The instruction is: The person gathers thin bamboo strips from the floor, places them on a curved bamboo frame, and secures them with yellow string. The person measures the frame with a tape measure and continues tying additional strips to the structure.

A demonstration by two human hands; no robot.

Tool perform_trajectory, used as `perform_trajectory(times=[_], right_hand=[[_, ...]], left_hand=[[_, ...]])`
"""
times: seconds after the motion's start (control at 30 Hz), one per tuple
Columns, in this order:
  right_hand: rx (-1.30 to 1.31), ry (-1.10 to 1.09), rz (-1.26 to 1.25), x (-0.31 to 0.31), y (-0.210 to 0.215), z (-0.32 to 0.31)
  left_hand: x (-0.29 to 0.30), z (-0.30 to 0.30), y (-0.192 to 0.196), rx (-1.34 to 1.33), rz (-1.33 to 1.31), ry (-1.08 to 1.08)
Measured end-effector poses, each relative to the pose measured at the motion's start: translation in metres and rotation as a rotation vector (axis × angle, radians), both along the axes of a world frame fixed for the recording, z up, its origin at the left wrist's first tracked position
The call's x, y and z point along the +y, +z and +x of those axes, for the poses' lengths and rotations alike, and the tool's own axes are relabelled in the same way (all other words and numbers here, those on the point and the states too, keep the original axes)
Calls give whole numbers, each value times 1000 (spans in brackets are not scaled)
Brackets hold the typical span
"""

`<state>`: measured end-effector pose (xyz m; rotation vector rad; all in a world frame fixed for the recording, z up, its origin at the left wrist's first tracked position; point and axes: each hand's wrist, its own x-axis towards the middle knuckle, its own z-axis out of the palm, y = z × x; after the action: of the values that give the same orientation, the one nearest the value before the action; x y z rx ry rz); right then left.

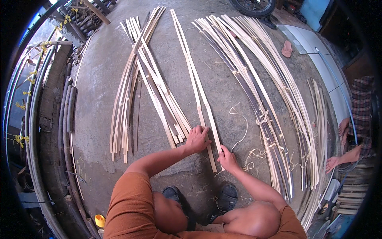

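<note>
Two long, pale bamboo strips point(193, 81) lie side by side on the concrete floor in front of me. My left hand point(197, 139) is closed around the left strip, a little above its near end. With its fingers wrapped round, my right hand point(228, 160) grips the right strip near its lower end. A small dark patch shows by the right thumb; I cannot tell what it is. Left of my hands, a crossed pile of bamboo strips point(135, 59) fans out. Bundles of strips point(254, 79), some dark-skinned, are tied with thin fibre to my right.
Curled shavings point(254, 153) litter the floor near my sandals point(228, 197). Bamboo poles point(67, 107) line the left edge. Another person's hand point(332, 164) reaches in at the right. A wheel point(252, 6) stands at the back, and a pink slipper point(286, 49) lies beside white tiles.
</note>
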<state>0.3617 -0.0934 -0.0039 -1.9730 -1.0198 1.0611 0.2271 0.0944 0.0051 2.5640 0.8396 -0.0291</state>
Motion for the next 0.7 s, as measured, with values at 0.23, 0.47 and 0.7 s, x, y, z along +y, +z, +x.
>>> perform_trajectory(times=[0.23,0.47,0.7], right_hand=[[-22,-4,44,0,3,-1],[-27,-12,59,-3,-2,-4],[-25,-25,33,-3,-3,-4]], left_hand=[[2,-1,-4,-29,-11,8],[1,-2,-6,-30,-14,4],[2,-3,-4,-17,-3,-7]])
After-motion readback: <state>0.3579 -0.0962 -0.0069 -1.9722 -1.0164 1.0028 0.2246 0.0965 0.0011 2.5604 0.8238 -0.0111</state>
